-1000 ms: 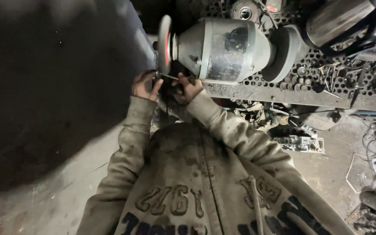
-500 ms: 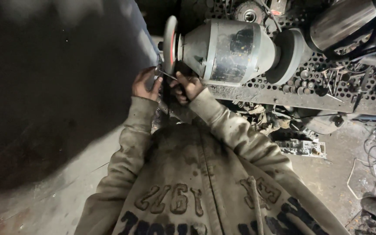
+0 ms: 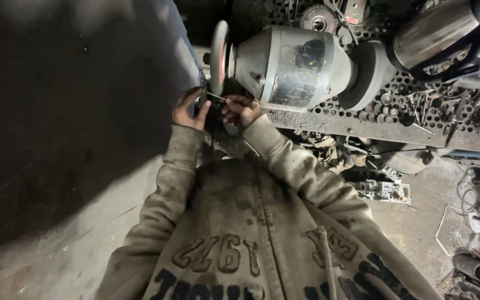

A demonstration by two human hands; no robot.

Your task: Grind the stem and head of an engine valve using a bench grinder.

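Observation:
A grey bench grinder (image 3: pixel 298 66) sits on a perforated metal bench (image 3: pixel 373 119). Its thin wheel (image 3: pixel 218 55) with a red centre faces left. My left hand (image 3: pixel 189 108) and my right hand (image 3: pixel 240 109) hold a thin metal rod (image 3: pixel 216 98) between them, its middle against the lower edge of the wheel. Both hands are closed around the ends of the rod. My sleeves and my dirty hooded sweatshirt fill the lower middle of the view.
A large dark blurred shape (image 3: pixel 68 105) covers the left side. A second thick grinding wheel (image 3: pixel 369 75) is on the grinder's right end. Metal parts, a steel cylinder (image 3: pixel 431 30) and scrap lie on the bench and on the concrete floor (image 3: pixel 418 222) at right.
The view has shifted a little, and my hands keep the rod at the wheel's lower edge, with the right hand drawn slightly to the right.

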